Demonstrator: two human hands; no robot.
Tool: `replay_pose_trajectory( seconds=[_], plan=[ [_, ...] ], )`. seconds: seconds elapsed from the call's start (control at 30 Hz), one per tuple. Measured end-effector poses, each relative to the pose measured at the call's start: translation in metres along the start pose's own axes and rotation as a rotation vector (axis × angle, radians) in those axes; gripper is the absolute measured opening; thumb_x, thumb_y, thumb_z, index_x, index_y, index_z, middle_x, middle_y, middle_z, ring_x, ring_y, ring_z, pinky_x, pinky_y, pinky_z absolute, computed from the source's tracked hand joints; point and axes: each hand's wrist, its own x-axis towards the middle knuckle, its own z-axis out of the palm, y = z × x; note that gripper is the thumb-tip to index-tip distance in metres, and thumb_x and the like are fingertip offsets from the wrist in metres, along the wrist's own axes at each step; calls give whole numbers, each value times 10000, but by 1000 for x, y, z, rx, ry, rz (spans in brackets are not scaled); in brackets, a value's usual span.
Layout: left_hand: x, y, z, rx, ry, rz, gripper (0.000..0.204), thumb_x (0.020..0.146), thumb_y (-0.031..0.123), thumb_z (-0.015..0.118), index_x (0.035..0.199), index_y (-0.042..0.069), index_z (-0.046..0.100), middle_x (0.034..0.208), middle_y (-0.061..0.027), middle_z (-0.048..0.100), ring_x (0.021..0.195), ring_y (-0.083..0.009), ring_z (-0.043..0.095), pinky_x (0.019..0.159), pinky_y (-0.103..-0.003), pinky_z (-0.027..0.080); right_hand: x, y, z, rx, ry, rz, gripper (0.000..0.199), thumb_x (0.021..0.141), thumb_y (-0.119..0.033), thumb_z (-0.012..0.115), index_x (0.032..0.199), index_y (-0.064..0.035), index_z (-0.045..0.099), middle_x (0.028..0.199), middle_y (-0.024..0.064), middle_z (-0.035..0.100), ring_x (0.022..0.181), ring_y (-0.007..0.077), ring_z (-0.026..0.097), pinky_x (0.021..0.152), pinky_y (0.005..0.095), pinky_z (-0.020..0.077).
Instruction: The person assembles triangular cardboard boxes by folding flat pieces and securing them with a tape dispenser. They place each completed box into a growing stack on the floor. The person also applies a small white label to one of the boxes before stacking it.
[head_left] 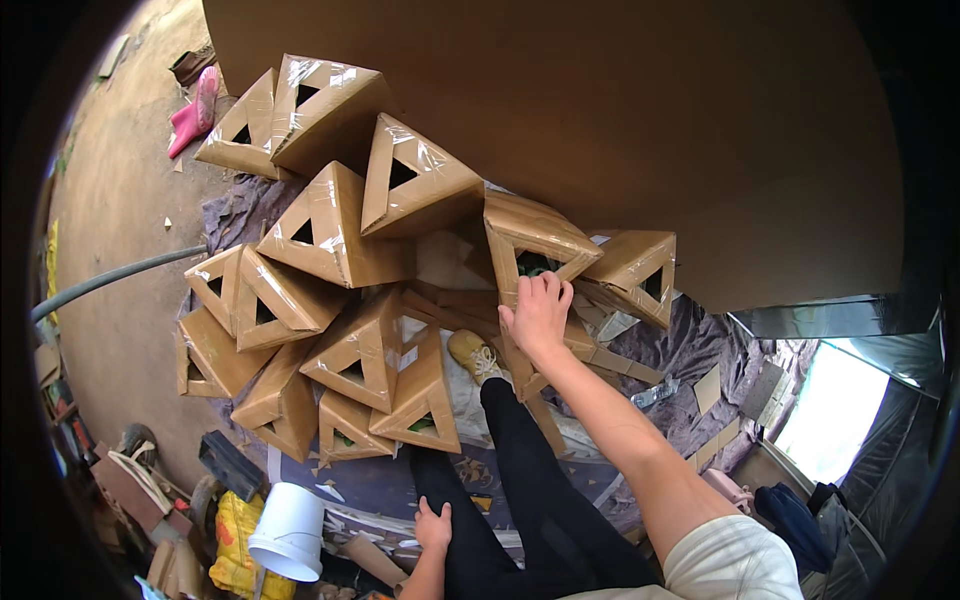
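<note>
My right hand [540, 308] reaches forward and hooks its fingers over the edge of the triangular opening in a cardboard box [545, 222]. Something green shows inside that opening. The box is a three-sided prism, tilted, with clear tape on its corners. Just right of it lies a similar cardboard box [630, 270]. My left hand [433, 524] rests on my dark trouser leg near the lower edge, fingers apart and nothing in them. Several more triangular cardboard boxes [423, 180] are piled to the left, some with green bits visible in their openings.
A large brown panel [640, 110] stands behind the boxes. My yellowish shoe [474, 356] is between boxes and cardboard strips [625, 366]. A white bucket [290, 525] and yellow sack [237, 540] stand lower left. A grey hose [120, 278] and pink boot [195, 112] lie left.
</note>
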Motion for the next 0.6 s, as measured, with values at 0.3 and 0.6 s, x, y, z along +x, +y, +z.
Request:
replay_pose_trajectory(
  seconds=[0.3, 0.6],
  plan=[
    [-7, 1, -4, 43, -13, 88, 648, 785, 435, 522, 1287, 69, 338, 1138, -225, 486, 1047, -366, 478, 895, -418, 384, -34, -26, 34, 8, 9, 102, 503, 651, -304, 674, 1044, -49, 491, 975, 70, 485, 1061, 244, 370, 924, 496, 234],
    [-8, 8, -6, 85, 8, 82, 643, 787, 437, 517, 1289, 78, 335, 1144, -231, 484, 1029, -371, 494, 884, -412, 397, 9, 20, 9, 186, 190, 228, 381, 558, -323, 735, 720, -26, 561, 818, 101, 555, 969, 249, 435, 865, 446, 252]
  ],
)
